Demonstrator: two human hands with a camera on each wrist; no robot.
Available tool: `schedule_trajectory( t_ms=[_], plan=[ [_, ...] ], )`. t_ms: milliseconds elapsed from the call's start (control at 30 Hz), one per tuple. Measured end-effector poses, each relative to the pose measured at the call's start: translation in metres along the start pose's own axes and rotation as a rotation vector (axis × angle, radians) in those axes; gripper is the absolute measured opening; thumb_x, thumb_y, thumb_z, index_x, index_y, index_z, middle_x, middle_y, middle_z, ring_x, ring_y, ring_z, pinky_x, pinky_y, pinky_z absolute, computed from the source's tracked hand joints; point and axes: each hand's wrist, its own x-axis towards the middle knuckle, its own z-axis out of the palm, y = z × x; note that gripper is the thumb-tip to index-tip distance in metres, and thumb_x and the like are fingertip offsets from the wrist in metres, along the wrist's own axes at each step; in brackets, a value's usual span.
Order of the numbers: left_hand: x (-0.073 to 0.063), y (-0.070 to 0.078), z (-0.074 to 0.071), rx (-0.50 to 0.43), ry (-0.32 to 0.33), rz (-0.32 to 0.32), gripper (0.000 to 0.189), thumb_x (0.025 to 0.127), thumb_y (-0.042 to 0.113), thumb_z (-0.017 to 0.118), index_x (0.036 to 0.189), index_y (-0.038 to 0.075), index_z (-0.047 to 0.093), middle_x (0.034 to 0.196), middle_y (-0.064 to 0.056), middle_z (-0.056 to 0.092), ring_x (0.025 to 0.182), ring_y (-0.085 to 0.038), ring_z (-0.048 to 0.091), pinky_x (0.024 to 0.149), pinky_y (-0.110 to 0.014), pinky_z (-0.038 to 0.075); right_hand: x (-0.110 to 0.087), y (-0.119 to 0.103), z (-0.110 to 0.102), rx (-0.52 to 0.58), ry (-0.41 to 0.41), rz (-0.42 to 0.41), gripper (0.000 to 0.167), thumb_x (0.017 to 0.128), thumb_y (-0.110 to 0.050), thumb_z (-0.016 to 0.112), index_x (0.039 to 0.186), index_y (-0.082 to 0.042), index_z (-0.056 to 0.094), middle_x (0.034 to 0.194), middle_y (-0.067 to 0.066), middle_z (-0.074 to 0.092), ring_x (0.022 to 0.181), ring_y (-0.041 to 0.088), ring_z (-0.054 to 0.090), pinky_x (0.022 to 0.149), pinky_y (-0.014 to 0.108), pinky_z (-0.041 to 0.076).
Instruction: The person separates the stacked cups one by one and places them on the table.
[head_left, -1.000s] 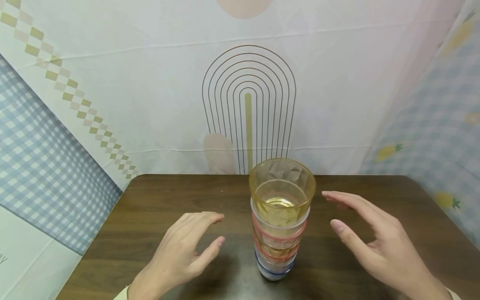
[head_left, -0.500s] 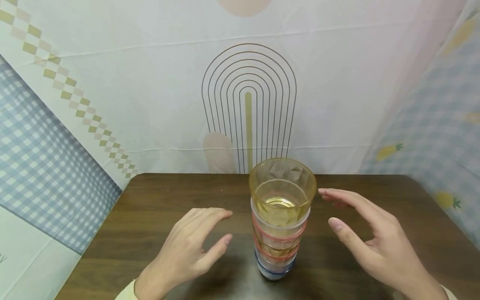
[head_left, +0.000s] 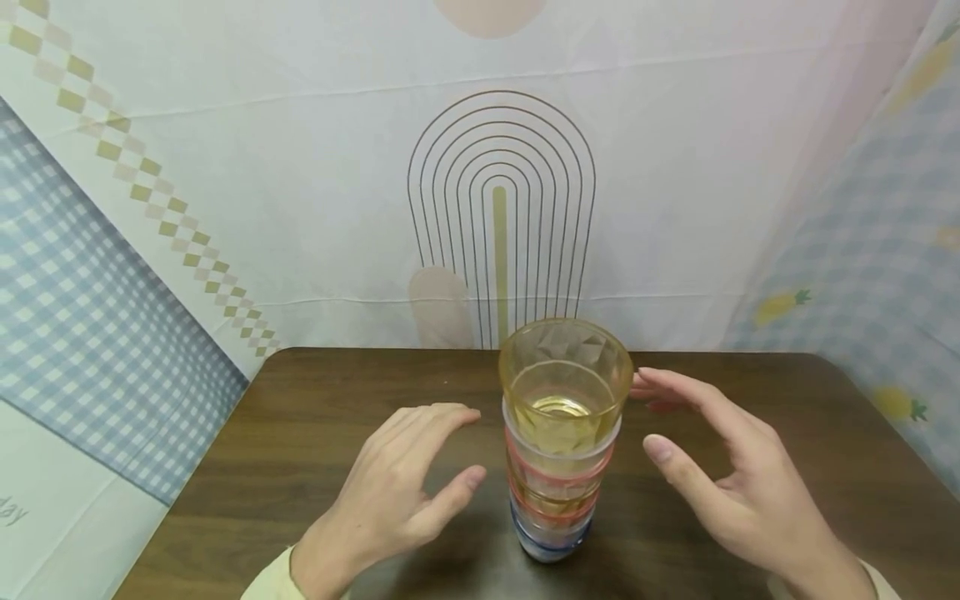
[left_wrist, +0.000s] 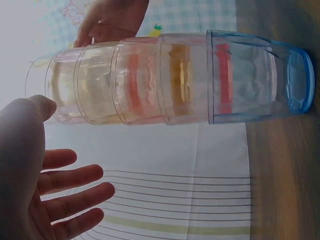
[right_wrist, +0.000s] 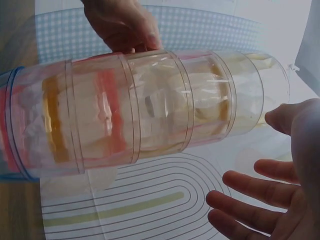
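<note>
A tall stack of nested see-through cups [head_left: 558,467] stands upright on the table. The top cup is yellow and faceted; below it come whitish, red and amber rims, with a blue cup at the bottom. To the stack's left hovers my left hand [head_left: 397,487], fingers and thumb spread apart with a gap before the cups. My right hand [head_left: 750,483] is on the other side, its fingertips just by the yellow rim; whether they touch cannot be told. In the left wrist view the blue cup [left_wrist: 260,77] rests with its base on the wood.
The dark wooden table [head_left: 300,433] has rounded far corners. Behind it hangs a pale cloth [head_left: 315,192] with an arch pattern, and blue checked cloth [head_left: 82,308] hangs at the sides.
My left hand has moved right and slightly farther forward, nearer the stack. My right hand has shifted a little left toward it. The cups have stayed in place.
</note>
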Motion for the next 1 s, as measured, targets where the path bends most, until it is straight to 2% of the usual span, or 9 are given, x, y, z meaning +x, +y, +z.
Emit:
schedule_trajectory(
  t_ms=[300, 567, 767, 1000],
  plan=[
    [0.003, 0.005, 0.005, -0.025, 0.022, -0.062, 0.054, 0.112, 0.050, 0.048, 0.136, 0.005, 0.065, 0.126, -0.004, 0.074, 0.109, -0.018, 0.073, 0.094, -0.034, 0.059, 0.001, 0.003, 0.010, 0.104, 0.027, -0.054, 0.065, 0.088, 0.015, 0.071, 0.150, 0.005, 0.055, 0.144, 0.005, 0.069, 0.123, 0.011, 0.067, 0.108, 0.016, 0.049],
    [0.005, 0.010, 0.013, -0.063, -0.007, -0.125, 0.066, 0.110, 0.062, 0.044, 0.143, 0.006, 0.060, 0.138, -0.004, 0.069, 0.120, -0.018, 0.070, 0.093, -0.039, 0.061, 0.006, 0.002, 0.017, 0.201, 0.028, -0.070, 0.064, 0.090, 0.018, 0.067, 0.152, 0.009, 0.050, 0.144, 0.011, 0.068, 0.123, 0.014, 0.067, 0.107, 0.019, 0.051],
    [0.005, 0.013, 0.019, -0.075, -0.024, -0.145, 0.074, 0.109, 0.067, 0.041, 0.151, 0.007, 0.053, 0.144, -0.005, 0.066, 0.129, -0.021, 0.068, 0.101, -0.045, 0.061, 0.008, 0.000, 0.020, 0.271, 0.016, -0.055, 0.066, 0.092, 0.017, 0.065, 0.155, 0.009, 0.046, 0.145, 0.014, 0.066, 0.129, 0.015, 0.065, 0.111, 0.019, 0.050],
    [0.007, 0.014, 0.024, -0.080, -0.046, -0.154, 0.080, 0.107, 0.070, 0.040, 0.153, 0.006, 0.050, 0.143, -0.007, 0.067, 0.126, -0.022, 0.069, 0.101, -0.046, 0.061, 0.011, -0.003, 0.027, 0.322, 0.020, -0.037, 0.069, 0.093, 0.015, 0.068, 0.157, 0.009, 0.044, 0.151, 0.014, 0.063, 0.134, 0.015, 0.063, 0.115, 0.020, 0.048]
  ],
)
